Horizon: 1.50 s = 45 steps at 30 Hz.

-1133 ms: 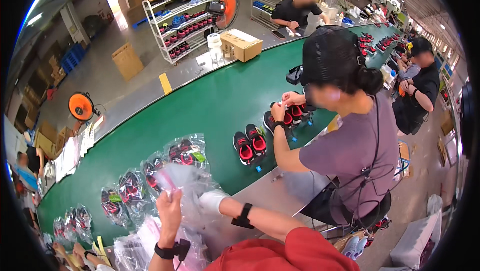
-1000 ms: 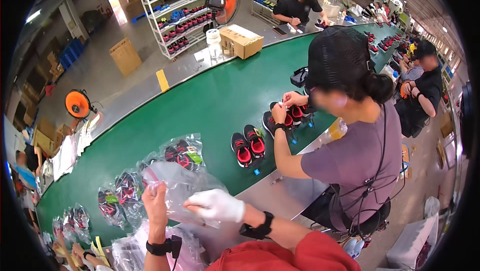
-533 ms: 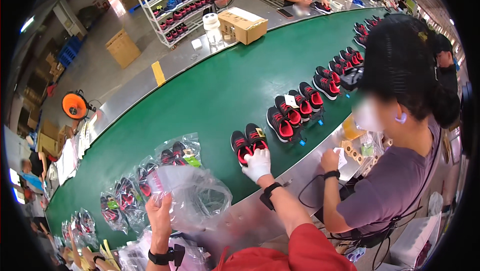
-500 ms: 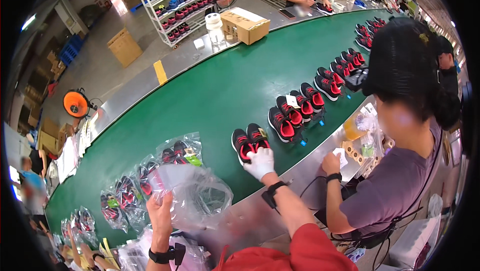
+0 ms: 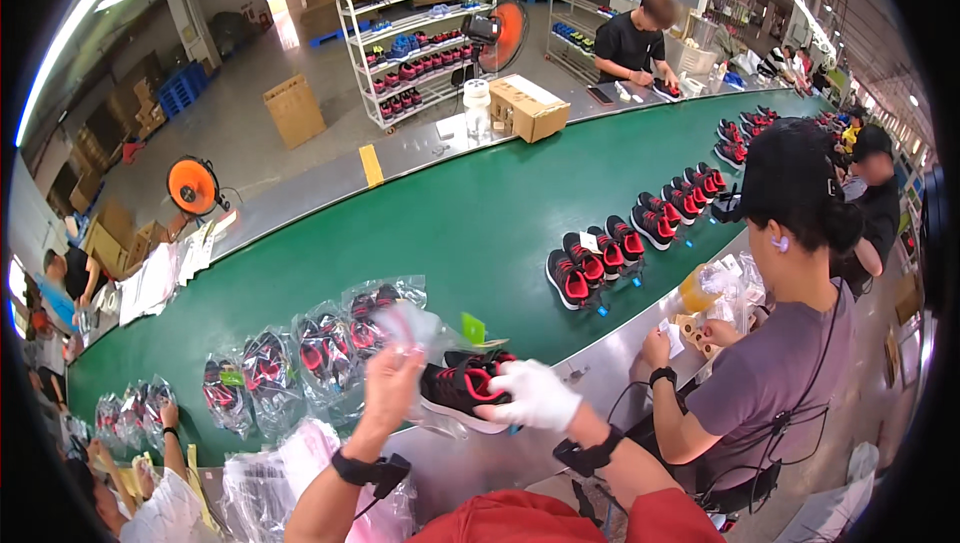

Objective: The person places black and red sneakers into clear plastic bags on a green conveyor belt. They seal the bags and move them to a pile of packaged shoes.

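A pair of black-and-red sneakers [image 5: 458,385] is tilted on its side in front of me, above the near edge of the green belt. My right hand [image 5: 535,395], in a white glove, is closed on the shoes at their openings. Close by on the left, my bare left hand [image 5: 392,388] pinches a clear plastic bag [image 5: 408,325], its film blurred, beside the toes of the shoes. A bright green tag [image 5: 473,328] sticks up behind the pair. Which parts of the shoes the bag covers, I cannot tell.
Bagged sneakers [image 5: 268,375] line the green belt [image 5: 330,228] on the left; unbagged pairs [image 5: 570,278] stand on the right. Plastic bags [image 5: 262,488] lie at the near left. A co-worker [image 5: 775,363] sits close on my right. A cardboard box [image 5: 528,108] stands across the belt.
My right hand has lifted the sneakers off the belt and brought them left toward me. My left hand has moved up and right with the bag, so both hands are now close together.
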{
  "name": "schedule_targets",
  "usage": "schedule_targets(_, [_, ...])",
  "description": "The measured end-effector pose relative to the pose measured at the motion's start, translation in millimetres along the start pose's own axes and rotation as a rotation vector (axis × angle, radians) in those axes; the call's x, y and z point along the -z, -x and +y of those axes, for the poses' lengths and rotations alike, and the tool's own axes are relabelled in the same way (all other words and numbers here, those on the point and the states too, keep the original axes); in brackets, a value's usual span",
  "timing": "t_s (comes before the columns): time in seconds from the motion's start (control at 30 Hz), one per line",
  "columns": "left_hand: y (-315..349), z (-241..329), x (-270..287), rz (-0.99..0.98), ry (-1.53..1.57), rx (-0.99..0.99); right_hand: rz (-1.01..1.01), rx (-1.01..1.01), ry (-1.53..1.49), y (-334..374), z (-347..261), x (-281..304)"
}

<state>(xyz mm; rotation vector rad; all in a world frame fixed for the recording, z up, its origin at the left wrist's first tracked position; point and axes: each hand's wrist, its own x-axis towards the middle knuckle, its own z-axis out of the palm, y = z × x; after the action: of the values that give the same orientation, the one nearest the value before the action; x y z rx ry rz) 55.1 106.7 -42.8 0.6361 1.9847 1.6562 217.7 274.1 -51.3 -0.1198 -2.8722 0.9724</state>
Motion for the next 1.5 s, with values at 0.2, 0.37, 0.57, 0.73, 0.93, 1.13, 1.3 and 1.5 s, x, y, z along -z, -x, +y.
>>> schedule_targets(0.2, [38.4,1.1,-67.3,-0.285,-0.329,-0.244,-0.323,0.035,0.516,-13.9,-36.6,-32.3])
schedule_targets(0.37, [-22.7,15.9,-52.0,-0.049,-0.278,-0.287,-0.086,0.408,0.642,2.8,-65.5,-45.2])
schedule_targets(0.57, [-0.9,27.0,-75.3,-0.525,-0.365,-0.352,-0.203,0.601,0.401,-5.5,-33.2,-43.8])
schedule_targets(0.73, [31.1,21.2,-41.8,-0.557,-0.412,-0.427,0.358,0.261,-0.456,-13.4,8.9,-84.0])
schedule_targets(0.93, [81.1,-48.2,-47.1,-0.375,-0.659,-0.507,0.290,-0.187,0.408,-34.3,36.4,-90.5])
schedule_targets(1.13, [24.5,-5.4,-58.9,-0.104,-0.403,-0.387,-0.085,-0.103,0.344,-30.8,27.0,-75.4])
schedule_targets(1.3, [12.2,16.8,-71.3,-0.288,-0.438,-0.184,0.011,-0.085,0.265,-67.3,32.5,-63.2])
schedule_targets(1.5, [-5.4,29.2,-93.7,-0.125,-0.098,0.065,0.167,-0.088,0.238,-133.5,73.5,-98.0])
